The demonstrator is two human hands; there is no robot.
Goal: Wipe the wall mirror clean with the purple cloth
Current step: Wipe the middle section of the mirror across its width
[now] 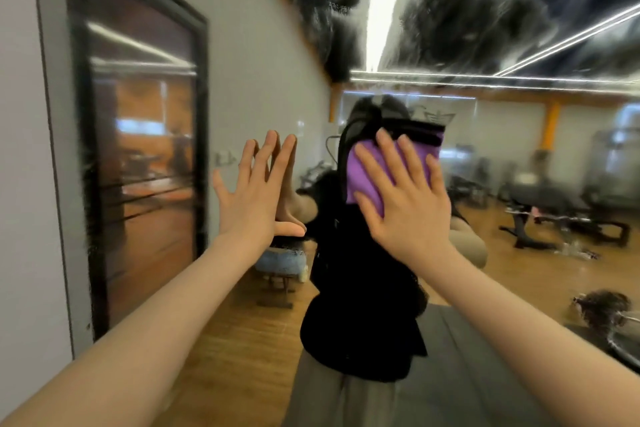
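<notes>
Our right hand (403, 198) presses the purple cloth (391, 163) flat on the mirror (519, 218), fingers straight and spread. The cloth's long side tilts up to the right. Bare glass runs far right and below it. Our left hand (252, 191), open and holding nothing, touches the glass near the mirror's left edge, beside a grey wall (263, 62) and dark-framed door (138, 149).

Head camera faces the wall mirror (485, 218) squarely, within arm's reach.
</notes>
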